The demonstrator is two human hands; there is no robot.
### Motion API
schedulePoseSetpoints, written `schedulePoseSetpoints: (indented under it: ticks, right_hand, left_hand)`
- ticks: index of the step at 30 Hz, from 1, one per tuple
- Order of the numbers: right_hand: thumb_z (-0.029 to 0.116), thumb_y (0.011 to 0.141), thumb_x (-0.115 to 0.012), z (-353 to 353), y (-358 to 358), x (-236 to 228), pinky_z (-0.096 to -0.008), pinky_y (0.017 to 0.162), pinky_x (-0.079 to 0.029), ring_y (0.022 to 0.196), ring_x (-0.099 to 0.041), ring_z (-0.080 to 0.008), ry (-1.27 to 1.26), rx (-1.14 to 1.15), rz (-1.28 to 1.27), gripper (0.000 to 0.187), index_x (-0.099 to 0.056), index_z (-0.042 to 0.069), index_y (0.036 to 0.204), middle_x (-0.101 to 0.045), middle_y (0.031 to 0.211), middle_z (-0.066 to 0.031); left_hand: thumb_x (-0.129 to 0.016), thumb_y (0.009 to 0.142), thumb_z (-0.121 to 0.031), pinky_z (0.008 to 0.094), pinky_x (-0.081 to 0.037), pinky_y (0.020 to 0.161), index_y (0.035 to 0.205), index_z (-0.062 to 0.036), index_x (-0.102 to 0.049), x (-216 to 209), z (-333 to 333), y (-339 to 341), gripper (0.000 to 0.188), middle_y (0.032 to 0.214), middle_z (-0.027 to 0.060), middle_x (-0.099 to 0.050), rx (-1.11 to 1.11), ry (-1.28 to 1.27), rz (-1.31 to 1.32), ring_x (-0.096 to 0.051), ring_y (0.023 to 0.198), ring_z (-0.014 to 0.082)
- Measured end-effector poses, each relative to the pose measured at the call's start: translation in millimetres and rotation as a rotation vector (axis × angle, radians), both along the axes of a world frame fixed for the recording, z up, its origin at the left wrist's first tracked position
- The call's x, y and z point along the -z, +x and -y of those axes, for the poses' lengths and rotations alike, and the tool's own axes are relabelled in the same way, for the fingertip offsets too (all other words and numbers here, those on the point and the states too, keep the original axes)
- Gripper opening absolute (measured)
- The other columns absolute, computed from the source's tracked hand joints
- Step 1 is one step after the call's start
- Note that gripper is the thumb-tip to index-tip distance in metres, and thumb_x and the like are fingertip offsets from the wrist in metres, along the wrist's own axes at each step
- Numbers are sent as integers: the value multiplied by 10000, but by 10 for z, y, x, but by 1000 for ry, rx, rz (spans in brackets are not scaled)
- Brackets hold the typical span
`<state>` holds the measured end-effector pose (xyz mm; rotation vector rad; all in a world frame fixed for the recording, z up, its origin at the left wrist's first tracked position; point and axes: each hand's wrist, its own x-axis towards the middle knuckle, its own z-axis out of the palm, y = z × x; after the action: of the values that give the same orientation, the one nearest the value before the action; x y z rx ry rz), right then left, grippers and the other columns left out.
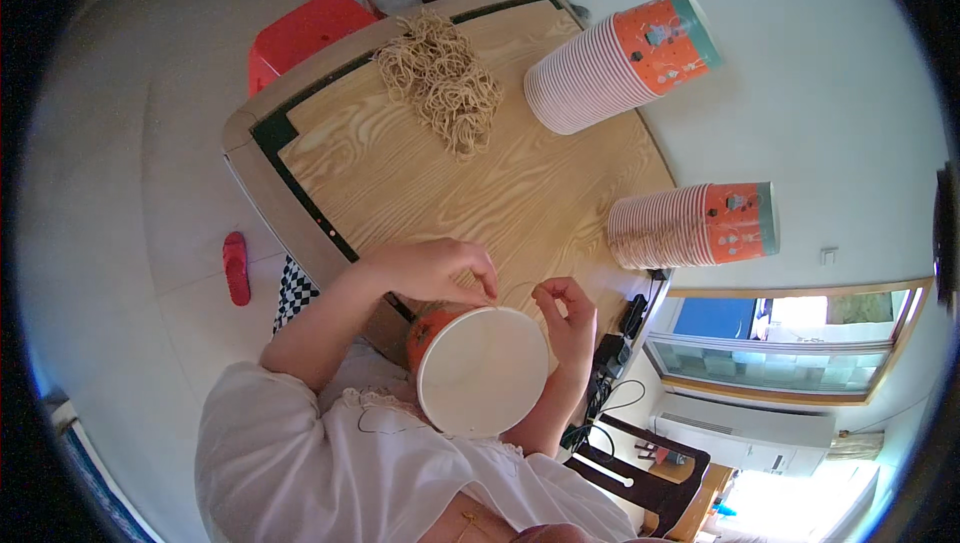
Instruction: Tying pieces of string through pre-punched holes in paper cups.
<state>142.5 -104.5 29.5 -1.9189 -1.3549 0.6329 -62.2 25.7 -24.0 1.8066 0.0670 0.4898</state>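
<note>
An orange paper bucket [483,373] with a white inside leans against my front, its mouth facing up toward me. My left hand [437,270] is closed in a pinch at the bucket's far rim. Just right of it, my right hand [567,321] pinches too, beside the same rim. A thin tan cord [516,292] seems to run between the fingertips, though it is faint and its ends are hidden. A tangled pile of tan cords [440,83] lies at the far part of the wooden table [400,188].
Two nested stacks of paper buckets lie along the wall: one taller stack [620,61], and one stack [693,226] with tan strands along its rims. Black adapters and cables [612,353] crowd the right edge. A red stool [305,38] stands beyond the table's left side.
</note>
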Motion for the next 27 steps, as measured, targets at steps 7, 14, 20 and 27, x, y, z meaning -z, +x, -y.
schedulePoseSetpoints:
  ticks: [7, 14, 20, 27]
  right_hand:
    - [11, 810, -599, 26, -265, -97, -232, 718, -450, 751, -572, -101, -50, 1, 31, 44, -601, -1, 852, -619, 760, -31]
    - [40, 831, -590, -52, -445, -127, -300, 698, -485, 769, -627, -202, -18, -121, 114, 66, -565, 8, 882, -621, 789, -96]
    - [35, 838, -588, -43, -469, -122, -299, 672, -488, 745, -631, -209, -25, -114, 37, 65, -555, 4, 885, -614, 792, -106]
    - [44, 847, -584, -60, -466, -120, -296, 664, -487, 725, -629, -205, -3, -147, 95, 67, -550, -1, 884, -609, 769, -106]
  left_hand:
    - [-625, 843, -167, 292, -478, 767, 927, -39, -611, -37, 126, 95, 154, 879, 65, -655, -43, -209, -174, -612, 862, 154]
    - [-568, 786, 11, 219, -424, 684, 896, -40, -607, 203, 121, 79, 127, 816, 5, -499, -62, -701, 184, -516, 769, 87]
    - [-613, 768, -14, 225, -399, 662, 866, -110, -693, 98, 64, -13, 159, 856, 9, -451, -95, -205, 99, -481, 801, 109]
    - [-685, 758, -141, 248, -416, 683, 925, -154, -707, 41, 128, 46, 169, 835, 26, -475, -195, -48, -7, -495, 788, 139]
